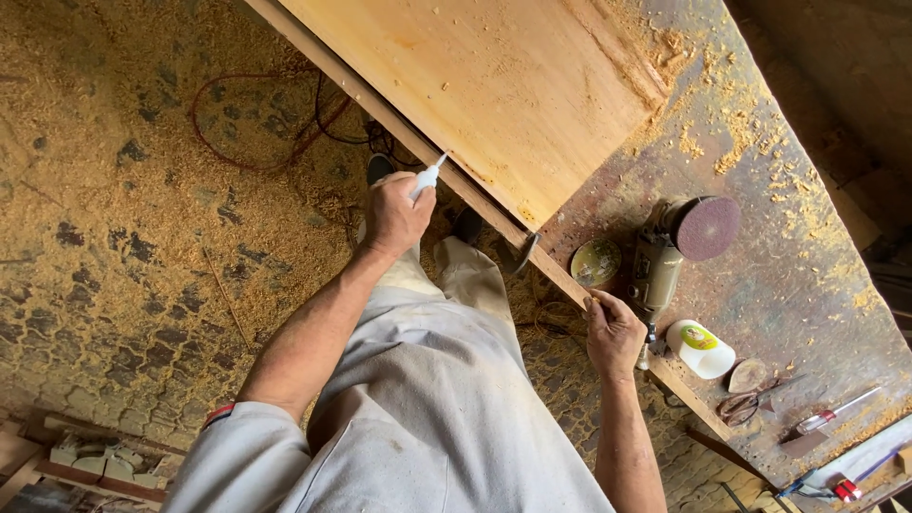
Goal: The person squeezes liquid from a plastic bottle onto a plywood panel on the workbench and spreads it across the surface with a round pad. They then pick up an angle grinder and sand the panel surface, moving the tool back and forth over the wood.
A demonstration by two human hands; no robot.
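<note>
I find my left fingers (410,195) wrapped tight around a small white glue bottle (427,177), its nozzle touching the thin wooden strip (446,176) along the panel's near edge. My right fingers (597,306) pinch that same strip further along, at the counter (807,275) edge. In my judgement the risk is a bead running off the narrow strip, should the nozzle drift or the right-hand pinch slacken. The strip looks long, slender and flexible, lying against a broad pale wooden panel (494,85). Just beyond my right hand (613,332) sit a disc sander (679,242), a round tin (596,261) and a white tub (701,348). Sawdust covers the floor (142,218)
</note>
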